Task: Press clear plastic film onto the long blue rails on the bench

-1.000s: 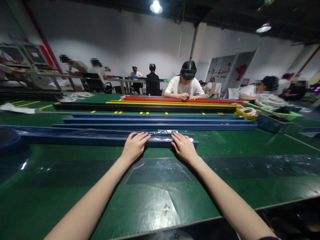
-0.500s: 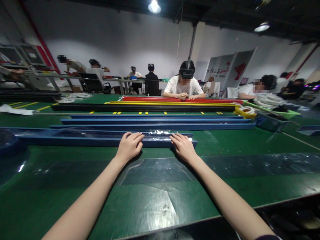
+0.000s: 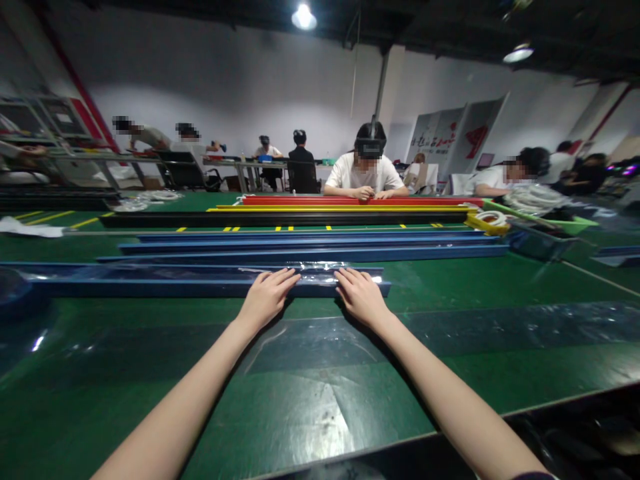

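Green worktable point(image 3: 320, 380), both bare hands on the near blue channel point(image 3: 150, 289)

Big workroom, pale wall point(image 3: 240, 73), ceiling lamp point(image 3: 305, 17) lit. Long blue channel lies left to right across the table; its right end is just past the hands, its left part runs toward the left edge of view. Clear film point(image 3: 323, 273) lies in it, shiny between the hands.

Left hand point(image 3: 267, 297): palm down, fingers extended over channel and film, unclenched. Right hand point(image 3: 364, 297): same pose, near the channel's right end, unclenched. Gap between hands. Neither looks closed around anything; fingertip pressure, cannot tell.

Near side: wide clear strip point(image 3: 510, 329) flat on the table, passing beneath the forearms. Far side, in order: more blue channels point(image 3: 320, 253), black bar point(image 3: 280, 219), yellow bar point(image 3: 340, 209), red bar point(image 3: 295, 200), all roughly parallel. Far right: yellow bin point(image 3: 485, 227) with white coil point(image 3: 493, 218), green tray point(image 3: 580, 225) with pale coils point(image 3: 535, 199) and dark items, too blurred to name. Far left: white crumpled sheet point(image 3: 30, 228).

Across the table, person in white top point(image 3: 345, 172), headset on, both hands by the red bar. Others sit farther back
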{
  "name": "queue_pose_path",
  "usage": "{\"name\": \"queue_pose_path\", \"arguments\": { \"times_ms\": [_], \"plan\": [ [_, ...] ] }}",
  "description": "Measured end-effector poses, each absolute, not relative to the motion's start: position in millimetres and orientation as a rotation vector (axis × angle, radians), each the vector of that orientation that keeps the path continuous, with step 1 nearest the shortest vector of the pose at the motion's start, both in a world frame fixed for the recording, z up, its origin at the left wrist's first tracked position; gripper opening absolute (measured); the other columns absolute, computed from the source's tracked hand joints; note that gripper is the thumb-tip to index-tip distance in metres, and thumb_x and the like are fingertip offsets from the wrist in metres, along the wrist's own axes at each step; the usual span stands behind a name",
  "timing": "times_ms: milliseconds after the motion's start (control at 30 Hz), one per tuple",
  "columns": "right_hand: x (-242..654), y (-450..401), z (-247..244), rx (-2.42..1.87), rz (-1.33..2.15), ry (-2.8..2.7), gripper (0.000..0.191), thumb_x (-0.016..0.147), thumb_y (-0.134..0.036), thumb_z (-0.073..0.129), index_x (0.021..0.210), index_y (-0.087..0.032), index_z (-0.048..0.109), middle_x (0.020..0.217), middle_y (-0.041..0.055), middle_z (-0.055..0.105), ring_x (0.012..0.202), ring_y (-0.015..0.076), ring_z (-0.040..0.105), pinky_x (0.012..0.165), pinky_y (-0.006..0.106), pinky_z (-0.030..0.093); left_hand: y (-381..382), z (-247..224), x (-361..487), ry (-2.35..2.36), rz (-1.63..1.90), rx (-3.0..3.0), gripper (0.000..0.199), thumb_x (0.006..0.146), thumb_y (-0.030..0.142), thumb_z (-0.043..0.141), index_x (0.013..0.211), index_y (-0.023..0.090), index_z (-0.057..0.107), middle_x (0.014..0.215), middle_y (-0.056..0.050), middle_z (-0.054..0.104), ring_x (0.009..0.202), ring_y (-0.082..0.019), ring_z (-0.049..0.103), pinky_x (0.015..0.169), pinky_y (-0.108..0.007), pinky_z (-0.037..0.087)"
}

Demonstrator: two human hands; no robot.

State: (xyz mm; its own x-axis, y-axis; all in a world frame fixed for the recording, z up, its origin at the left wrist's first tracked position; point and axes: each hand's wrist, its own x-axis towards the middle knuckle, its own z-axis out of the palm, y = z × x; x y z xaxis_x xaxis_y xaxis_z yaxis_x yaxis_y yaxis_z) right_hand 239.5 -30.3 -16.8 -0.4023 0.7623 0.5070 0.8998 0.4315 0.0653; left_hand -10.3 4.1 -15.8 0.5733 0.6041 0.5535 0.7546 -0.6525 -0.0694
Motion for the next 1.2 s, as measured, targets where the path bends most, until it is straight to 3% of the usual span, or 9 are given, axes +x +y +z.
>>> {"name": "queue_pose_path", "arguments": {
  "times_ms": [333,633,933,1200],
  "plan": [
    [256,-29,-15,-1.466,-0.449,-2.219,0.034,0.089,-0.033,0.041,0.114,-0.016,0.058,0.121,0.0105,0.058,0.111,0.0229,0.05,0.089,0.036,0.039,4,-10,-22,-1.218,-0.802,-2.334,0.028,0.085,0.026,0.042,0.098,0.024,0.066,0.109,-0.006,0.066,0.102,-0.022,0.06,0.093,-0.043,0.036],
    [267,-27,-2,-1.385,-0.372,-2.382,0.036,0.088,-0.031,0.045,0.12,-0.018,0.055,0.125,0.0093,0.056,0.113,0.0213,0.051,0.092,0.036,0.041,4,-8,39,-0.951,-0.668,-2.516,0.033,0.088,0.028,0.04,0.116,0.023,0.056,0.122,-0.008,0.058,0.111,-0.022,0.053,0.09,-0.039,0.038],
    [343,-28,1,-1.251,0.112,-2.176,0.033,0.077,-0.032,0.058,0.107,-0.02,0.063,0.108,0.0074,0.066,0.103,0.0202,0.058,0.093,0.036,0.043,6,3,111,-0.845,-0.609,-2.643,0.024,0.085,0.026,0.045,0.105,0.021,0.058,0.12,-0.007,0.059,0.111,-0.021,0.052,0.087,-0.036,0.04],
    [371,-33,-18,-1.254,0.299,-1.931,0.031,0.074,-0.022,0.054,0.103,-0.022,0.065,0.121,0.0064,0.059,0.114,0.0217,0.052,0.1,0.04,0.036,4,-11,125,-0.883,-0.577,-2.704,0.031,0.092,0.025,0.032,0.114,0.022,0.053,0.12,-0.004,0.059,0.117,-0.018,0.048,0.088,-0.033,0.037]
  ]
}}
